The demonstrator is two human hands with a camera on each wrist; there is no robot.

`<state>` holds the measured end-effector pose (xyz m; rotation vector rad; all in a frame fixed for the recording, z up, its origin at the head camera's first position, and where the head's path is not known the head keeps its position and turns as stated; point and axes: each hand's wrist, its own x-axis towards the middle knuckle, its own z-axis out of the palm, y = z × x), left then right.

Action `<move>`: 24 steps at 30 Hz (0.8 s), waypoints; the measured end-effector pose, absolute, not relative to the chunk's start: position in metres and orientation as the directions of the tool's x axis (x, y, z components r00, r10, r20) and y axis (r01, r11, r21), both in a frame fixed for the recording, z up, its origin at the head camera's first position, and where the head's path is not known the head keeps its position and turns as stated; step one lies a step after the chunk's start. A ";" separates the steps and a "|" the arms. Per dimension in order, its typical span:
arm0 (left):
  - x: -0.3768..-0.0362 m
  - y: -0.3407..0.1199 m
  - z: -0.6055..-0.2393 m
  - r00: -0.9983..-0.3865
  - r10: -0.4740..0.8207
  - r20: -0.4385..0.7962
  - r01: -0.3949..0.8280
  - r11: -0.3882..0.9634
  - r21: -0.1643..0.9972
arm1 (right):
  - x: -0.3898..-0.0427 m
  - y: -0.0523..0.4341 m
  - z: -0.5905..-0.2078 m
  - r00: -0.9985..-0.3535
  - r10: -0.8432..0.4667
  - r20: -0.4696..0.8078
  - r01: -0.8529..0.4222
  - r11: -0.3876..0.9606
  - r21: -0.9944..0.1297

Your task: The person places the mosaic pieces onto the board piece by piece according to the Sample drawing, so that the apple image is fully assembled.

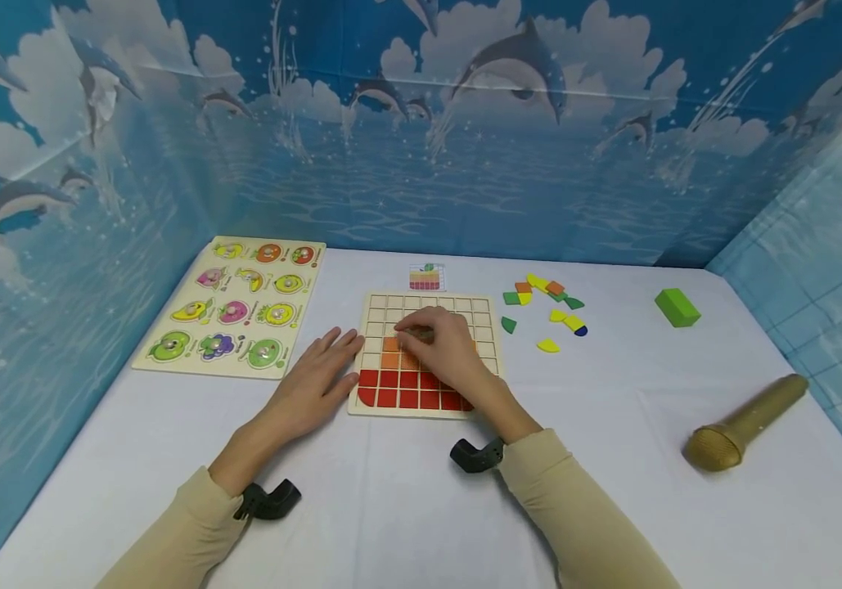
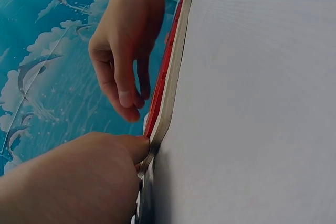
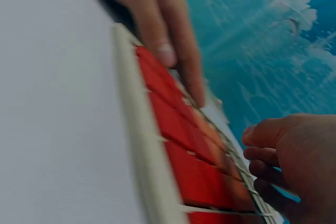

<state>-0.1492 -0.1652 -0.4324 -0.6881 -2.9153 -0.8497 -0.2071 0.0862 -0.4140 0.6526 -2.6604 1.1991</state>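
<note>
A wooden grid board [image 1: 391, 307] lies in the middle of the white table, its lowest rows filled with red tiles [image 1: 406, 391] and some orange tiles [image 1: 391, 353] above them. My left hand [image 1: 343, 343] lies flat on the table, straight fingers against the board's left edge [image 3: 142, 145]. My right hand [image 1: 416, 334] hovers over the grid with its fingers curled down, pinching a small tile against the board near the orange row. In the left wrist view the right hand's fingertips [image 2: 131, 103] point at the board's face [image 2: 170, 87]. The tile itself is mostly hidden.
Loose coloured pieces [image 1: 546, 307] lie right of the board, with a small pattern card [image 1: 425, 278] behind it. A fruit peg puzzle [image 1: 232, 307] sits at the left. On the right are a green block [image 1: 677, 307] and a gold microphone [image 1: 745, 421]. Dolphin-print walls enclose the table.
</note>
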 end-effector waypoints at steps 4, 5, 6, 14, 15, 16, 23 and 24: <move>-0.149 -0.167 -0.433 -0.903 0.402 0.150 0.419 0.753 0.507 | -0.218 0.104 -0.402 -0.926 -0.258 0.275 -0.376 0.592 -0.713; -0.149 -0.168 -0.434 -0.904 0.400 0.150 0.418 0.752 0.509 | -0.222 0.109 -0.400 -0.930 -0.244 0.276 -0.368 0.596 -0.714; -0.149 -0.168 -0.434 -0.904 0.400 0.150 0.417 0.750 0.513 | -0.225 0.115 -0.397 -0.933 -0.229 0.278 -0.360 0.598 -0.716; -0.151 -0.166 -0.437 -0.903 0.402 0.152 0.420 0.750 0.512 | -0.258 0.176 -0.382 -0.934 -0.065 0.352 -0.325 0.568 -0.756; -0.151 -0.165 -0.437 -0.903 0.402 0.150 0.419 0.751 0.510 | -0.260 0.183 -0.382 -0.934 -0.036 0.356 -0.312 0.567 -0.762; -0.151 -0.165 -0.437 -0.903 0.402 0.148 0.418 0.753 0.508 | -0.262 0.190 -0.382 -0.934 -0.005 0.356 -0.295 0.570 -0.766; -0.151 -0.165 -0.435 -0.907 0.396 0.145 0.413 0.760 0.502 | -0.267 0.232 -0.384 -0.926 0.201 0.318 -0.141 0.599 -0.788; -0.151 -0.165 -0.435 -0.905 0.398 0.148 0.415 0.759 0.502 | -0.266 0.236 -0.385 -0.923 0.225 0.312 -0.123 0.595 -0.794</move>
